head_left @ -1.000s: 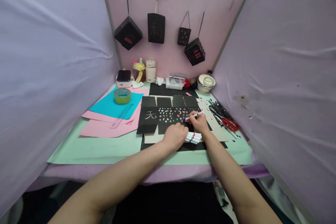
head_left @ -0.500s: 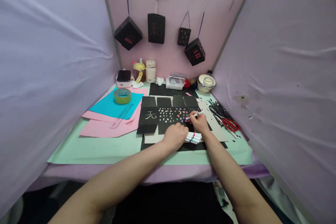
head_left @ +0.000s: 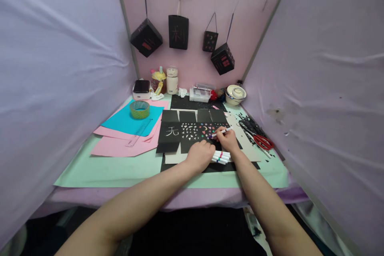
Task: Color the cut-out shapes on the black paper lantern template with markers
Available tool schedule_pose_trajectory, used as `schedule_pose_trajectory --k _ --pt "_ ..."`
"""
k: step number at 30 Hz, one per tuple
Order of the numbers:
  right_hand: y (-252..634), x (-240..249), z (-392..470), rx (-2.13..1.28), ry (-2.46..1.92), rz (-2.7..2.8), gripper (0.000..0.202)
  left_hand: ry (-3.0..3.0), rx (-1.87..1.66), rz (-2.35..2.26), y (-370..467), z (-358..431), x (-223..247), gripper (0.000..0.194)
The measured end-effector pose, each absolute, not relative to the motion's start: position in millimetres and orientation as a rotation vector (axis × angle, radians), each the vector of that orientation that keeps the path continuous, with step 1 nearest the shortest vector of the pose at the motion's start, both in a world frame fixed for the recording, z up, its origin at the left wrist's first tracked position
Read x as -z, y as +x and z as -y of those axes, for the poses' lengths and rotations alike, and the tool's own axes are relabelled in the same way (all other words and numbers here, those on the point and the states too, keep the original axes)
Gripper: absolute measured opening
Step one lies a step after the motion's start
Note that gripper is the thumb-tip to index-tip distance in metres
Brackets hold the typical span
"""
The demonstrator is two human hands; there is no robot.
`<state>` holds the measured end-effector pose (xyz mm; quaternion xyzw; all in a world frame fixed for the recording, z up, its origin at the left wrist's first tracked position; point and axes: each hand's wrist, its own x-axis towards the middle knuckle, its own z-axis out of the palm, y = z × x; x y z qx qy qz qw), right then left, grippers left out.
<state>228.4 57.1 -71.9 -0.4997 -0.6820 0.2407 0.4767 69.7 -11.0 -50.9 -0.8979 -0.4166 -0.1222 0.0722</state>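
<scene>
A flat black card cut-out with flaps lies on a pale board, bearing a white character, white triangles and coloured stars, hearts and a moon. My right hand is closed on a white marker; its purple tip meets the coloured shapes on the card. Closed at the card's lower edge, my left hand grips a bundle of several white markers with coloured bands. The left fingertips are partly hidden.
Pink sheets, a blue sheet, a tape roll and a clear ruler lie left. Red-handled scissors and black scraps are right. Behind stand a white bottle and bowls; black paper boxes hang above.
Both hands stay in nearly the same place. The marker in my right hand remains at the coloured shapes, with only a very slight shift.
</scene>
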Motion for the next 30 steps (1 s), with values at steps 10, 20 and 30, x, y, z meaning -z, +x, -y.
schedule_pose_trajectory --k 10,20,30 --pt "228.3 69.9 -55.6 -0.618 -1.219 1.673 0.017 -2.688 0.368 1.247 69.8 10.6 51.9 0.012" --pt "227.3 69.0 -54.6 -0.652 -1.199 1.677 0.017 -2.687 0.382 1.236 69.4 10.5 51.7 0.013" --pt "228.0 71.6 -55.7 -0.677 -1.174 1.663 0.016 -2.694 0.397 1.242 69.8 10.3 53.8 0.012"
